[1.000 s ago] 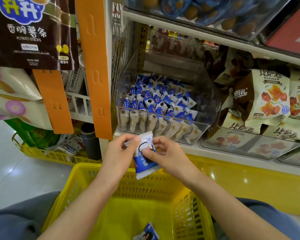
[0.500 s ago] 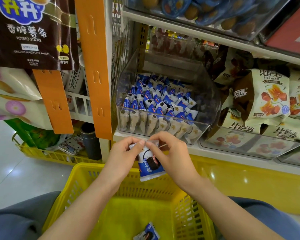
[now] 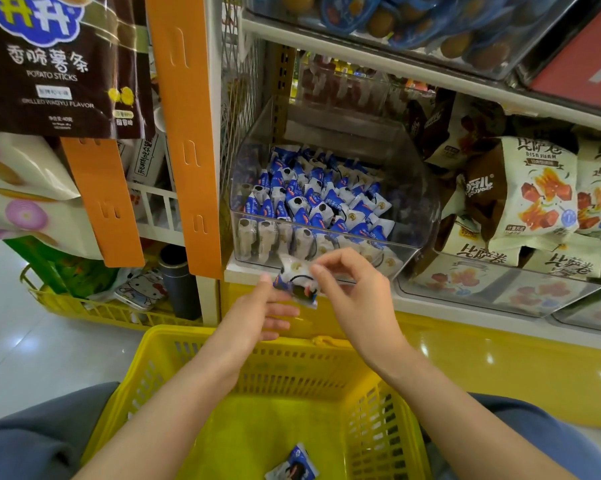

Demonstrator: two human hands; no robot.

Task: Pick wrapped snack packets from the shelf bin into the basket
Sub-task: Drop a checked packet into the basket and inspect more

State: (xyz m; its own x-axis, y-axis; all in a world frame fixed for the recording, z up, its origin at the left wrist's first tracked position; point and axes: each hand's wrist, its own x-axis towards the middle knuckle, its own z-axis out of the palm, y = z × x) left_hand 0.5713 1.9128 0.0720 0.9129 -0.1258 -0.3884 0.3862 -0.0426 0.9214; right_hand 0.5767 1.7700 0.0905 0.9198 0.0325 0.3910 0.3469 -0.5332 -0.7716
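Above the far rim of the yellow basket (image 3: pixel 222 336), a blue-and-white snack packet (image 3: pixel 297 285) is hanging in the air, somewhat blurred. The right hand (image 3: pixel 357 299) is pinching the packet's upper right part between thumb and forefinger, and its remaining fingers (image 3: pixel 340 261) are curling loosely and holding nothing else. The left hand (image 3: pixel 257 317) is lying open above the same rim, fingers straight and slightly spread. Its thumb tip is sitting close to the packet's left edge; contact cannot be confirmed. Beyond the basket and higher, the clear shelf bin (image 3: pixel 420 202) is sitting on the white shelf (image 3: pixel 448 304), carrying rows of matching packets (image 3: pixel 312 202). Inside the basket, on its floor toward the near side, one loose packet (image 3: pixel 293 465) is lying flat. Beyond the basket to the right, cream-and-brown snack bags (image 3: pixel 534 192) are standing on the same shelf. Beyond the basket to the left, an orange strip (image 3: pixel 184 133) is hanging down.
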